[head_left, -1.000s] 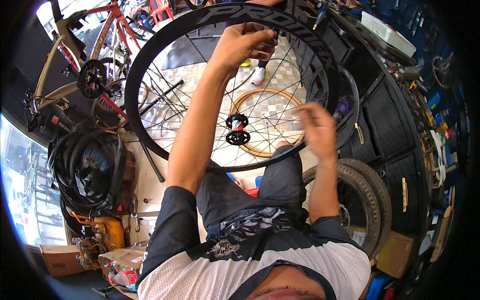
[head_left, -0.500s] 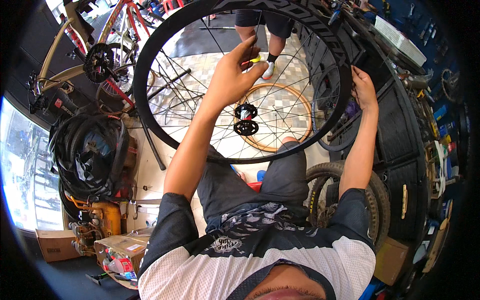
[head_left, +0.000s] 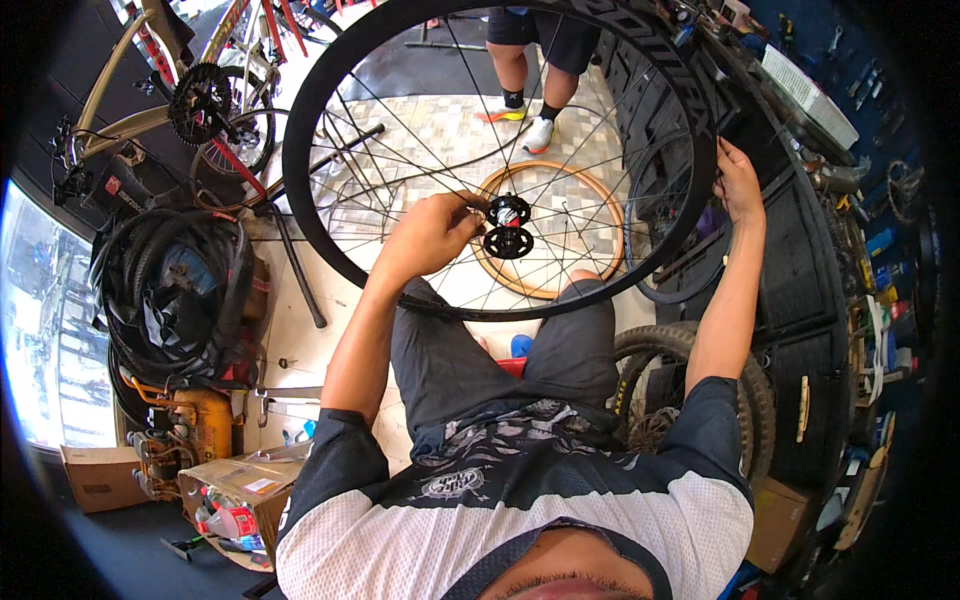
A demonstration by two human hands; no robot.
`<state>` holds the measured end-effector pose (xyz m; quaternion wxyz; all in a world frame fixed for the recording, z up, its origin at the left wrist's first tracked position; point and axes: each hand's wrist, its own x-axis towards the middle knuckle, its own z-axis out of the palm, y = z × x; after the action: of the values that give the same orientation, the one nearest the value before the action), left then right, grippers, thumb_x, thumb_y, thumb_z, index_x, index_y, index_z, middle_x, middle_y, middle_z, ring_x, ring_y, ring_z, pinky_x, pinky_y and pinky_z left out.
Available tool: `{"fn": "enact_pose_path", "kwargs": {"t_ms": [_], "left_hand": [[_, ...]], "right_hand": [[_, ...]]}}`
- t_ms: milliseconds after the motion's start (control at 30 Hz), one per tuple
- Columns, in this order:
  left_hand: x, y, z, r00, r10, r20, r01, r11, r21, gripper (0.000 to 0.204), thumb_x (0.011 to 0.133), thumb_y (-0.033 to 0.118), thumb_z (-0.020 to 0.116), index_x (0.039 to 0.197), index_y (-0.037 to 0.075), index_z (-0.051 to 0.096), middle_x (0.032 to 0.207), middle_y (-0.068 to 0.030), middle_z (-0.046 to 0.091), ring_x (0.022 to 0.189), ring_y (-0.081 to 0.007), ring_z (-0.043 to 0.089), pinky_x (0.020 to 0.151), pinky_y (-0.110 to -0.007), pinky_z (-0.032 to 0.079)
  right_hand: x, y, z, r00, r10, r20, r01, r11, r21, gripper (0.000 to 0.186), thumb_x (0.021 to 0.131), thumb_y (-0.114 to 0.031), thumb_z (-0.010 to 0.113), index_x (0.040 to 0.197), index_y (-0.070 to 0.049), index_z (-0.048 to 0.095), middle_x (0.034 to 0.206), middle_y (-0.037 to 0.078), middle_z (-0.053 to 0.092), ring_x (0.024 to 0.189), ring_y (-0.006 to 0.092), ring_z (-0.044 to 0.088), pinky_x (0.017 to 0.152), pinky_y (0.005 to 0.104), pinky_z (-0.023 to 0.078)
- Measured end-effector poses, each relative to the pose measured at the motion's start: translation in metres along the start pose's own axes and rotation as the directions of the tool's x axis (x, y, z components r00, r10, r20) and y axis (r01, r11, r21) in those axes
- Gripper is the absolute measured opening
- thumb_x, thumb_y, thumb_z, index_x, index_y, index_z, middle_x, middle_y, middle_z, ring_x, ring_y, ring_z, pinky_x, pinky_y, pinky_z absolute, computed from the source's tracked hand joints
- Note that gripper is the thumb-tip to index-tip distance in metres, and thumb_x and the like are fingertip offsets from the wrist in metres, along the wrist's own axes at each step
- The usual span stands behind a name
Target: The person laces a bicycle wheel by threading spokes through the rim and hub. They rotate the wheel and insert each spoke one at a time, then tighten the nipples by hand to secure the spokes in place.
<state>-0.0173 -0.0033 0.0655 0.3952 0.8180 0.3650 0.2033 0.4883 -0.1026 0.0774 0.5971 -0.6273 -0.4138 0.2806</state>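
Observation:
A black deep-rimmed bicycle wheel (head_left: 298, 165) with lettering is held up, tilted, over my lap. My right hand (head_left: 738, 182) is closed on its right edge. My left hand (head_left: 436, 232) is at the spokes just left of the black hub (head_left: 508, 240), fingers curled in toward it; whatever lies between the fingertips is too small to make out. Behind the spokes a thin tan hoop (head_left: 617, 232) lies low, near my knees.
Another person's legs (head_left: 560, 60) stand beyond the wheel. Bike frames (head_left: 140, 125), a heap of tyres (head_left: 165, 300) and a yellow compressor (head_left: 200, 415) are left. Right are upright tyres (head_left: 650, 340), a black cabinet (head_left: 800, 290), a tool wall (head_left: 870, 80) and cardboard (head_left: 775, 520).
The wheel has shifted right and slightly up. My right hand moved up and took its rim. My left hand left the upper rim and came down beside the hub.

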Motion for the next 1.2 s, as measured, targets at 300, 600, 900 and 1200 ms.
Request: {"fn": "enact_pose_path", "kwargs": {"t_ms": [300,600,900,1200], "left_hand": [[0.011,-0.009,-0.017,0.975,0.011,0.22,0.049,0.962,-0.267,0.039,0.106,0.026,0.068,0.136,0.0,0.069,0.111,-0.0135,0.079,0.107,-0.0195,0.075,0.089,-0.035,0.062],[0.04,-0.02,-0.016,0.957,-0.065,0.282,0.21,0.826,-0.523,0.039,0.108,0.032,0.066,0.126,-0.002,0.075,0.117,-0.0145,0.078,0.112,-0.0256,0.076,0.087,-0.043,0.065],[0.062,-0.029,-0.015,0.96,-0.123,0.252,0.242,0.818,-0.522,0.039,0.108,0.03,0.065,0.123,-0.004,0.075,0.108,-0.0168,0.079,0.099,-0.0235,0.077,0.082,-0.039,0.067],[0.063,-0.029,-0.017,0.956,-0.133,0.262,0.256,0.815,-0.519,0.039,0.109,0.03,0.064,0.124,-0.004,0.075,0.107,-0.0165,0.078,0.097,-0.0246,0.077,0.083,-0.04,0.067]], "right_hand": [[-0.131,-0.051,0.096,0.928,-0.316,-0.199,0.288,0.945,-0.158,0.055,0.109,-0.019,0.06,0.16,-0.005,0.046,0.071,-0.001,0.062,0.056,0.0031,0.05,0.052,0.0238,0.04],[-0.253,-0.025,0.199,0.851,-0.032,0.525,-0.053,0.988,0.146,0.063,0.106,-0.004,0.055,0.165,0.002,0.034,0.089,0.003,0.067,0.059,0.0054,0.053,0.057,0.0224,0.047],[-0.249,-0.014,0.216,0.842,0.022,0.54,-0.124,0.98,0.153,0.058,0.108,-0.006,0.055,0.164,0.001,0.04,0.075,-0.004,0.057,0.06,0.0036,0.048,0.058,0.0207,0.043],[-0.232,-0.015,0.24,0.881,-0.01,0.473,-0.111,0.968,0.226,0.054,0.109,-0.007,0.056,0.159,0.007,0.043,0.069,-0.006,0.054,0.054,0.0021,0.045,0.053,0.0207,0.04]]}}
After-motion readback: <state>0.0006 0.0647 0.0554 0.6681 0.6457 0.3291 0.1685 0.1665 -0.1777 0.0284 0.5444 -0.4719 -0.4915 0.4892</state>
